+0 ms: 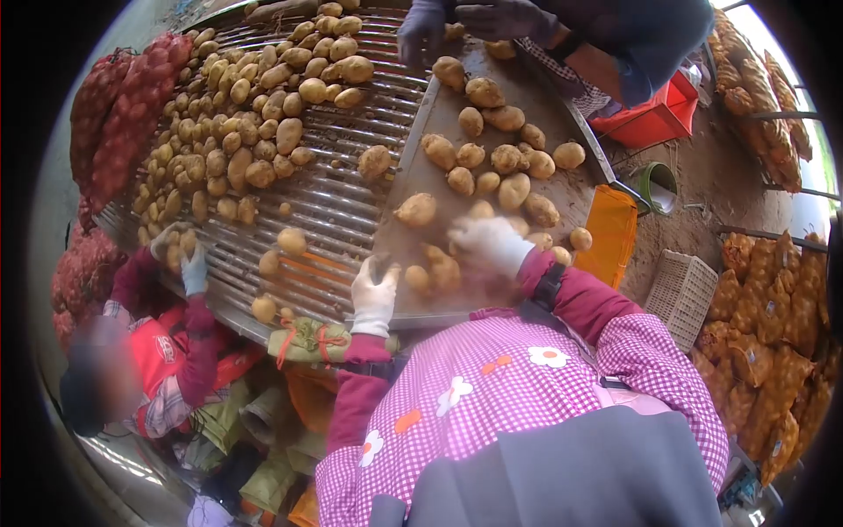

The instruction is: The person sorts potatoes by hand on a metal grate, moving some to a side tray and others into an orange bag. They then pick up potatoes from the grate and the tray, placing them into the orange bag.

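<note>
My left hand point(374, 297), in a white glove with dark, dirty fingertips, is at the near edge where the slatted rack meets the smooth metal tray point(399, 211). Its thumb stands apart from the curled fingers, and I see no potato in it. To its right lies a potato point(417, 278) on the tray. My right hand point(493, 246), also white-gloved, is smeared by motion over the tray among potatoes; its fingers cannot be made out. Beside it a blurred potato point(442, 268) shows, and more potatoes point(515, 190) lie beyond.
Many potatoes cover the slatted rack point(351, 145). At the left, a co-worker's gloved hands point(183, 255) hold potatoes; another person's dark-gloved hands point(474, 22) are at the far edge. Red net sacks point(132, 114), an orange flap point(608, 233), a plastic crate point(680, 294) and filled sacks point(768, 342) stand around.
</note>
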{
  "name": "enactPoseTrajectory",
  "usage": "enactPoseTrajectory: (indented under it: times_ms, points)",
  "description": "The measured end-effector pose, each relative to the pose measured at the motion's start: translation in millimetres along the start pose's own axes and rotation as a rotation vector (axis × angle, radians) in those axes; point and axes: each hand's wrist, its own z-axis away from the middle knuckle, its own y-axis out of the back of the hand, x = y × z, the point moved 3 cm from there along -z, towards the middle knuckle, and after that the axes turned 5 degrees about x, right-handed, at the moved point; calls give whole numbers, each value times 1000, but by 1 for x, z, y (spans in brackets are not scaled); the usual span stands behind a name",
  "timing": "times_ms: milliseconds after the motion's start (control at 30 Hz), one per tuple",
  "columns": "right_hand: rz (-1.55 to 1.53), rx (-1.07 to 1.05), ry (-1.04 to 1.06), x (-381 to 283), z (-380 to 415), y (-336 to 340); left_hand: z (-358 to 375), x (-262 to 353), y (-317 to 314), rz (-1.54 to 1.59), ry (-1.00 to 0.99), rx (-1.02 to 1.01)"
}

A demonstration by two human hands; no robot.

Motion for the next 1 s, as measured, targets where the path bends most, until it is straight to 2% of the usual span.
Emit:
enactPoseTrajectory:
  times_ms: [33, 100, 133, 167, 200, 233, 300, 333, 367, 400, 433, 467, 533, 633, 700, 733, 767, 800, 867, 933, 967, 1000]
  points:
    - [10, 29, 25, -8, 9, -11, 3, 20, -5, 143, 214, -75]
    - [32, 46, 46, -10, 14, -34, 8, 35, -13, 336, 312, -167]
    - [-11, -40, -54, -13, 8, -23, 10, 42, -16, 432, 362, -209]
    - [-56, -125, -152, -19, 0, -2, 12, 52, -15, 382, 481, -241]
    - [-101, -208, -249, -21, -4, 10, 13, 49, -18, 478, 492, -243]
    - [-277, -38, -315, -16, -4, 2, 16, 39, -21, 574, 502, -244]
    - [-685, -28, -349, -34, -6, 25, 20, 6, -30, 700, 508, -242]
    - [-883, -16, -355, -42, -8, 38, 23, 16, -32, 839, 530, -250]
    - [-789, -37, -254, -45, -10, 47, 27, 38, -37, 980, 543, -259]
    - [-707, 32, -138, -40, -13, 51, 28, 58, -37, 1121, 554, -272]
    - [-535, 121, -177, -29, -17, 59, 30, 70, -33, 1151, 708, -330]
    - [-364, 209, -216, -18, -21, 68, 33, 63, -31, 1134, 769, -355]
    - [-52, 87, -421, 25, -30, 67, 33, 35, -27, 1154, 746, -470]
    - [137, 43, -393, 66, -31, 48, 35, 68, -17, 1191, 721, -517]
    - [240, 5, -390, 68, -32, 39, 34, 69, -14, 1034, 591, -515]
    - [230, -13, -409, 71, -35, 39, 33, 74, -12, 955, 529, -510]
    - [219, -29, -426, 73, -38, 39, 33, 80, -11, 1022, 600, -539]
    - [207, -45, -444, 74, -41, 39, 33, 84, -11, 952, 553, -536]
    - [79, 37, -488, 75, -42, 47, 32, 91, -11, 808, 459, -525]
    - [-114, 132, -559, 76, -40, 46, 33, 82, -10, 882, 555, -559]
    - [-292, 255, -587, 55, -38, 62, 34, 81, -12, 902, 589, -543]
    - [-394, 325, -518, 30, -36, 78, 36, 80, -13, 923, 626, -528]
